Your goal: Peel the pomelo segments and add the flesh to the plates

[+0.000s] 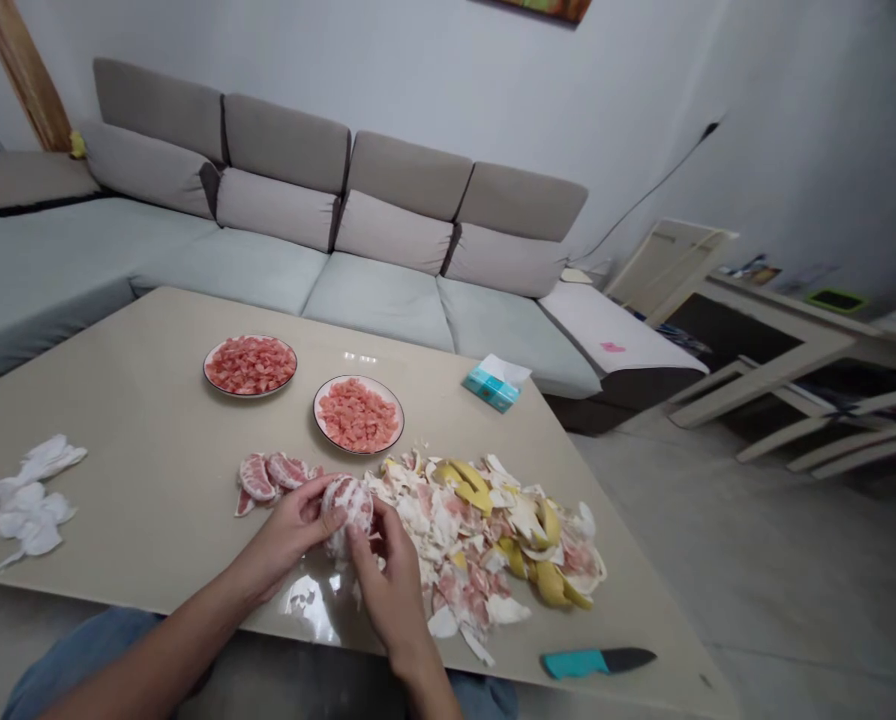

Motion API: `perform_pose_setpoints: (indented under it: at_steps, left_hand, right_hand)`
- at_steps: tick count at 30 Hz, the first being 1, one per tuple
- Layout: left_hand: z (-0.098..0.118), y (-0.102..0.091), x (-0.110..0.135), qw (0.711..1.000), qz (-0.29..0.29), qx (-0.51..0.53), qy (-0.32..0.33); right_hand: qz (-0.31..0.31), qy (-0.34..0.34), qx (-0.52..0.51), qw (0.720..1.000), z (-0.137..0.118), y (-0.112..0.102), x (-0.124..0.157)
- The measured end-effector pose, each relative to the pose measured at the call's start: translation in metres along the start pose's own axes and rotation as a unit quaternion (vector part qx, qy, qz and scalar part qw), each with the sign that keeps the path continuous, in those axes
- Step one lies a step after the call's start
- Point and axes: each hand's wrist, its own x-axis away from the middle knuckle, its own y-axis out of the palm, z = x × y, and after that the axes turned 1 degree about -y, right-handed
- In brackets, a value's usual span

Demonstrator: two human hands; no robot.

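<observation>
Both of my hands grip a pink pomelo segment [347, 505] with white membrane, just above the beige table [140, 420]. My left hand [290, 530] holds it from the left with the thumb on top. My right hand [388, 580] pinches it from below and the right. Left of it lie two more pomelo segments [272, 475]. A big pile of white and yellow peel [493, 535] spreads to the right. Two plates of pink pomelo flesh [250, 364] [358, 413] stand farther back.
Crumpled white tissues [32, 495] lie at the table's left. A teal-handled knife [596, 660] rests near the front right edge. A teal tissue pack [494, 384] sits at the far edge. A grey sofa [305, 230] runs behind; white shelving [778, 370] stands at right.
</observation>
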Motion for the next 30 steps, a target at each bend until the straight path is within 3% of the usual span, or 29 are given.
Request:
perform_pose_setpoints:
  at_steps: [4,9,14,20,30]
  left_hand:
    - [-0.01,0.005,0.001,0.99,0.083,-0.1,0.053]
    - [-0.019,0.008,0.006,0.951,0.17,-0.214,0.143]
    - [-0.023,0.008,0.01,0.944,0.175,-0.221,0.171]
    - [-0.025,0.009,0.01,0.943,0.172,-0.22,0.18]
    - [-0.02,0.01,0.014,0.941,0.141,-0.243,0.186]
  right_hand:
    - [-0.004,-0.071,0.071,0.995,-0.002,0.013,0.008]
    - [0.022,-0.081,0.161,0.983,0.0,0.023,0.013]
    - [0.017,-0.135,0.183,0.974,0.01,0.026,0.014]
    - [0.017,-0.155,0.152,0.976,0.014,0.026,0.012]
    - [-0.008,-0.118,0.11,0.987,0.017,0.024,0.014]
